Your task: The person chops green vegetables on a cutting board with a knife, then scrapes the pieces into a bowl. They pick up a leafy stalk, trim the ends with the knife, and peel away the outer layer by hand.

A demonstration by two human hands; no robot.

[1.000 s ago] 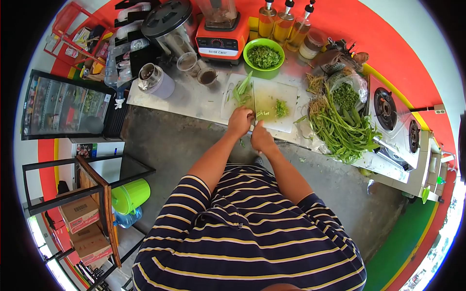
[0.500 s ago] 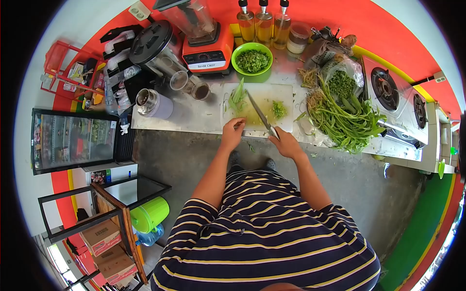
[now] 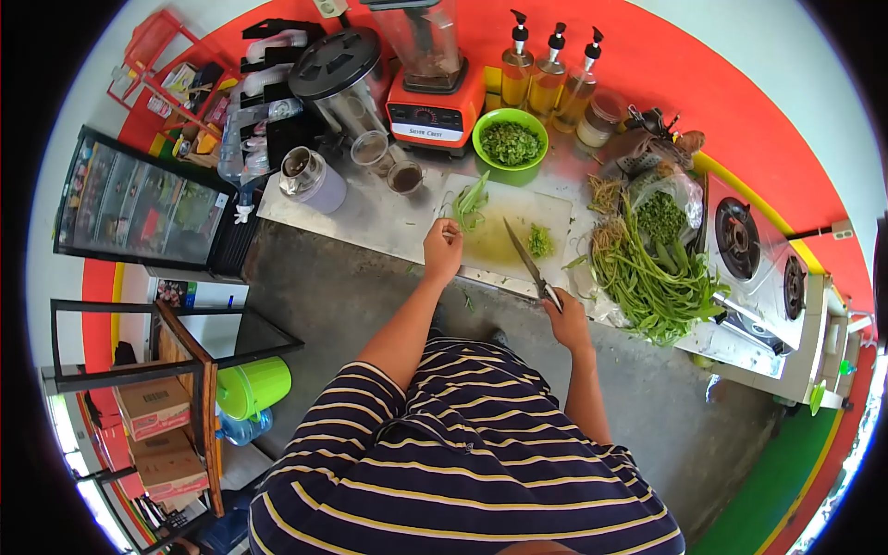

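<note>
My right hand grips the handle of a kitchen knife, its blade slanting up and left over the white cutting board. At the board's left edge, my left hand has its fingers curled together; whether anything small is in them cannot be seen. Just beyond it lie uncut leafy greens. A small heap of chopped greens rests on the board, right of the blade. Behind the board stands a green bowl full of chopped greens.
A large bunch of leafy greens and a plastic bag of greens lie right of the board, before a gas stove. A red blender, pump bottles and a cup of dark liquid stand behind and left.
The head view has shifted and tilted. My left hand has moved left, off the board's front to its left edge; the knife in my right hand has drawn back slightly toward the front edge.
</note>
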